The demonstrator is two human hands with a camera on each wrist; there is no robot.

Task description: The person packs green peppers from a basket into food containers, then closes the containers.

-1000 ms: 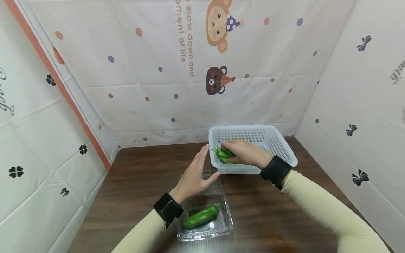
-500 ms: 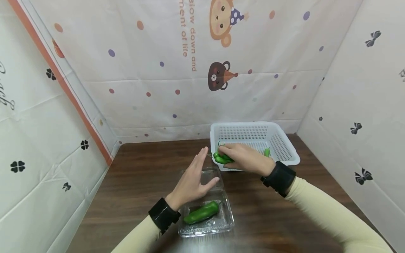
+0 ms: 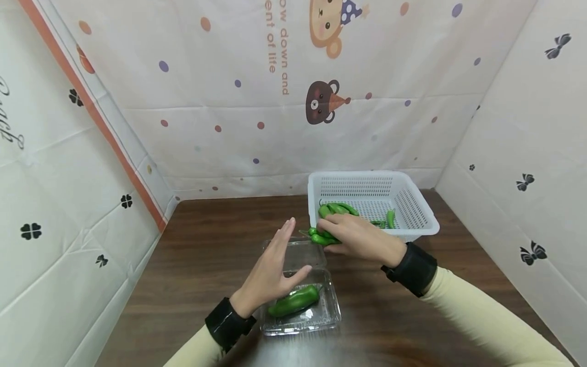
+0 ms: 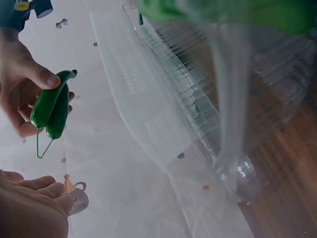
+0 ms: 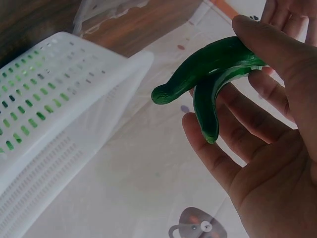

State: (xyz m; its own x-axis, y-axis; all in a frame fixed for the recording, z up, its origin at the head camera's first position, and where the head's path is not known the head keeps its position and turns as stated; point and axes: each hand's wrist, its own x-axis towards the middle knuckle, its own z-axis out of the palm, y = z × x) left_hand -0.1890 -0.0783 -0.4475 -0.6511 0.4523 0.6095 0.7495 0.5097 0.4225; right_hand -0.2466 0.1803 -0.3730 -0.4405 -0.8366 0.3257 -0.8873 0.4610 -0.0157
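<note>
My right hand point(image 3: 355, 235) pinches two green chili peppers point(image 5: 208, 74) between thumb and fingers, just in front of the white basket point(image 3: 415, 232). Their thin stems point left in the head view. My left hand point(image 3: 266, 272) hovers with straight fingers and thumb spread, holding nothing, over the left side of a clear plastic clamshell box point(image 3: 332, 313). One large green pepper point(image 3: 295, 300) lies in the box's near half, and its lid is folded back toward the basket. In the left wrist view the two held peppers point(image 4: 52, 106) hang side by side from the fingers.
Several more green peppers point(image 3: 337, 208) lie at the basket's left, with smaller ones point(image 3: 391, 219) toward its right. Everything stands on a dark wooden table point(image 3: 206, 239). Printed white cloth walls point(image 3: 220, 153) rise behind and on both sides.
My right hand has lifted the two chili peppers out of the basket and brought them over its near rim. My left hand has shifted slightly left. The head view has tilted down somewhat.
</note>
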